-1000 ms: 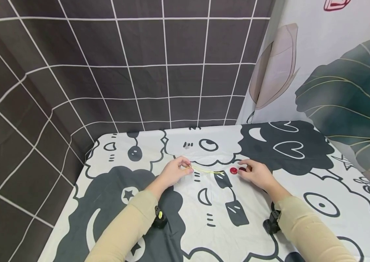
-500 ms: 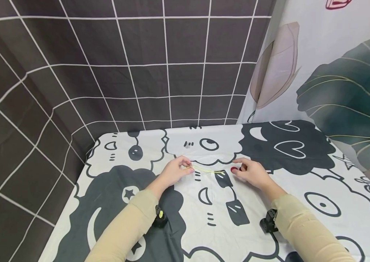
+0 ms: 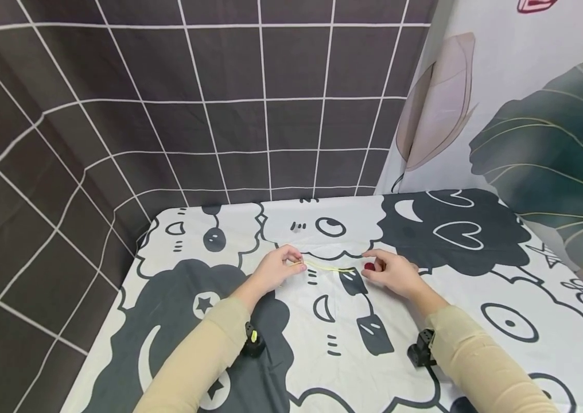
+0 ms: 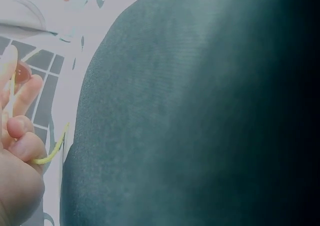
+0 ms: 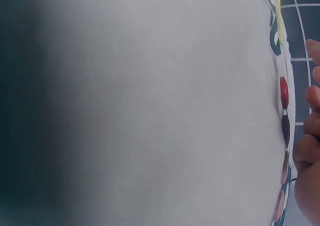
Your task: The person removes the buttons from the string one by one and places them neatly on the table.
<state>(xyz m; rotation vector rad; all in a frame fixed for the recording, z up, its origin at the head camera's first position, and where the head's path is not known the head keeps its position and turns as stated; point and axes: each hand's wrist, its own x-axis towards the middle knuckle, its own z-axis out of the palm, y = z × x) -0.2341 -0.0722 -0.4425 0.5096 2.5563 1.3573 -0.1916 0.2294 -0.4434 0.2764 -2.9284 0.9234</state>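
Note:
My left hand (image 3: 274,268) pinches a thin yellow cord (image 3: 330,268), whose loose part trails right across the cloth. In the left wrist view, a reddish-brown button (image 4: 23,73) with small holes sits between finger and thumb, the cord (image 4: 51,155) running past it and out of the curled lower fingers. My right hand (image 3: 393,273) hovers low with thumb and index finger apart around a red button (image 3: 369,266). The right wrist view has this red button (image 5: 284,92) lying on the cloth, a dark button (image 5: 285,129) beside it and pinkish ones (image 5: 280,203) further along, below the fingers.
A white cloth (image 3: 307,332) with dark grey cartoon shapes covers the table. Behind and to the left hangs a dark curtain (image 3: 229,126) with a white grid; a leaf-patterned curtain (image 3: 544,143) hangs at the right. Black wrist cameras (image 3: 422,348) sit on both wrists.
My right hand has shifted left, its thumb and index finger now around the red button, and hides the darker button beside it. The left hand and cord stay in place.

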